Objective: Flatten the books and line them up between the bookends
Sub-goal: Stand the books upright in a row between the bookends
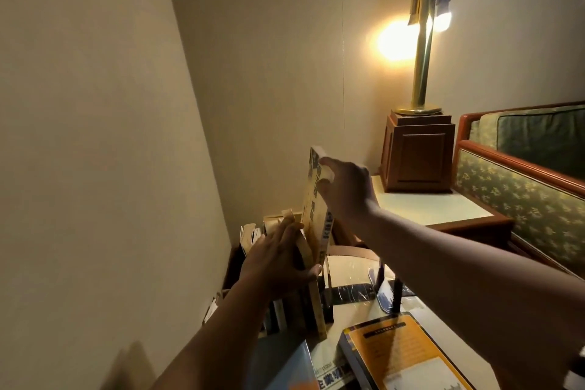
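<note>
A tall yellow book (pixel 314 218) stands upright, raised above a row of standing books (pixel 292 304) near the wall. My right hand (pixel 346 187) pinches its top corner. My left hand (pixel 278 258) wraps around the upper edges of the row, thumb against the nearest yellowish book (pixel 319 310). A dark bookend (pixel 329 298) stands just right of the row. An orange-covered book (pixel 402 355) lies flat on the table at lower right.
More books lean against the wall behind the row (pixel 253 234). A glossy magazine (pixel 319 370) lies at the table's front. A lit brass lamp (pixel 422 51) on a wooden stand (pixel 418 152), a side table (pixel 443 206) and a green sofa (pixel 522 187) sit to the right.
</note>
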